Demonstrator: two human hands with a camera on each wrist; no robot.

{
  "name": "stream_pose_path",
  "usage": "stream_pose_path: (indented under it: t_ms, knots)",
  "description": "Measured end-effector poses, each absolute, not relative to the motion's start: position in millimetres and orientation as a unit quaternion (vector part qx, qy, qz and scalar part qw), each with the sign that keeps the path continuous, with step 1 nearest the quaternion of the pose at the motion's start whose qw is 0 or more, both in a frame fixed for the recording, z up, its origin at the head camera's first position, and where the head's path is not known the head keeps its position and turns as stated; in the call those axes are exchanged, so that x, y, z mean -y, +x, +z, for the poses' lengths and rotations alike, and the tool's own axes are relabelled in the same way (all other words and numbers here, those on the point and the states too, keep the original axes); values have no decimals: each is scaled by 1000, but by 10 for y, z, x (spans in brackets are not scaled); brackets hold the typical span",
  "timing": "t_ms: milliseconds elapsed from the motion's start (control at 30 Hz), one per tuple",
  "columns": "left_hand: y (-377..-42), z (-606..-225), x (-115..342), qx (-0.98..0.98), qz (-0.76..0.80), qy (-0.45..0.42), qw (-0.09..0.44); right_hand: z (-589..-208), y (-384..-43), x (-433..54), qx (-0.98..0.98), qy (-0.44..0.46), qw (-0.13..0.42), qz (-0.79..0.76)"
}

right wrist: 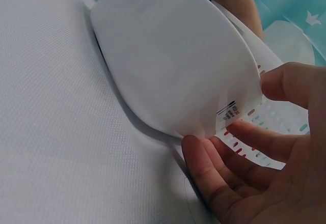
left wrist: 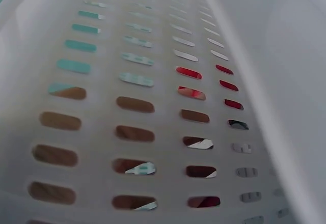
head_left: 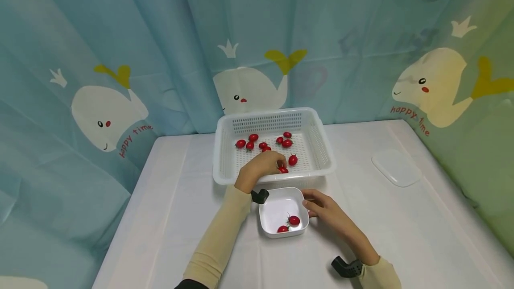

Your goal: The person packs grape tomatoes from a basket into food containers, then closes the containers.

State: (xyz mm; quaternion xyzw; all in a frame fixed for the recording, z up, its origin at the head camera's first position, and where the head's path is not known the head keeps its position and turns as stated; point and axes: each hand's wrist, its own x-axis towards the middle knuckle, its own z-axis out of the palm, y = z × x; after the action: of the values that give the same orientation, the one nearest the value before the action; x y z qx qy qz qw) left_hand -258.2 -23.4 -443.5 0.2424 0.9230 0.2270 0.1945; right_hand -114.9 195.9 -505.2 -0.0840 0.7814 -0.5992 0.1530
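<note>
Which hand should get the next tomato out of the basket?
Probably the left hand: it reaches into the basket, beside the tomatoes. The right hand is outside, holding the small white box.

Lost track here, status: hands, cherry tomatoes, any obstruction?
Left hand in basket, at cherry tomato. Right hand holding white container, two tomatoes inside. Translucent lid aside, nothing visibly blocking.

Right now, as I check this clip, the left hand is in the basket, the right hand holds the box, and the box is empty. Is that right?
Not quite: the box is not empty. The head view shows two tomatoes in it. The rest stands: the left hand is in the basket, and the right hand holds the box.
</note>
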Motion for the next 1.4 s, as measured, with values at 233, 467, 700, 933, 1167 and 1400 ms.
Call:
stream_pose_path:
  t_ms: [233,467,700,933,1167,1400]
  knots:
    - [-2576,-4445,228,-925,222,246,186,-5044,-1133,-1951,-778,-86,153,-604]
    - [-2586,-4449,218,-927,218,264,151,-5037,-1135,-1943,-779,-91,151,-602]
    - [-2559,-4411,217,-935,210,264,108,-5031,-1136,-1960,-781,-100,152,-597]
    - [-2552,-4372,204,-934,222,274,60,-5027,-1135,-1953,-778,-103,148,-602]
    - [-2520,-4305,224,-926,256,277,24,-5023,-1134,-1943,-777,-99,149,-604]
    - [-2411,-4244,296,-910,297,289,-7,-5027,-1140,-1947,-777,-99,149,-603]
